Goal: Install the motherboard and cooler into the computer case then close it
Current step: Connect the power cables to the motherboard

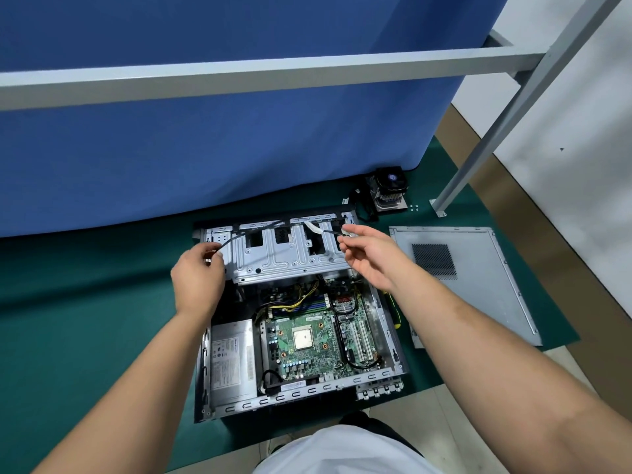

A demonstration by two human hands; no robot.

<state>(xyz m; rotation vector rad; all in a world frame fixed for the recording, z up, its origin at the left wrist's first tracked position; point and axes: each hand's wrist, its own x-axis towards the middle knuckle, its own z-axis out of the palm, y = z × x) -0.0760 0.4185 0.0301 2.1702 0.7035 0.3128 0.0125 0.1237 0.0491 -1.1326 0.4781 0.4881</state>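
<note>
Head view looks down on an open computer case lying on a green mat on the floor, with a blue curtain behind it. The motherboard already sits inside the case, its bare processor square showing near the middle, and a grey power supply fills the compartment to its left. A metal drive cage stands tilted up at the far end of the case. The left hand pinches a thin black cable at the cage's left side, fingers curled round it. The right hand pinches a second dark cable near the cage's right edge, thumb and forefinger closed on it. The cooler rests on the mat beyond the case, well apart from the motherboard. The grey side panel lies flat to the right of the case.
</note>
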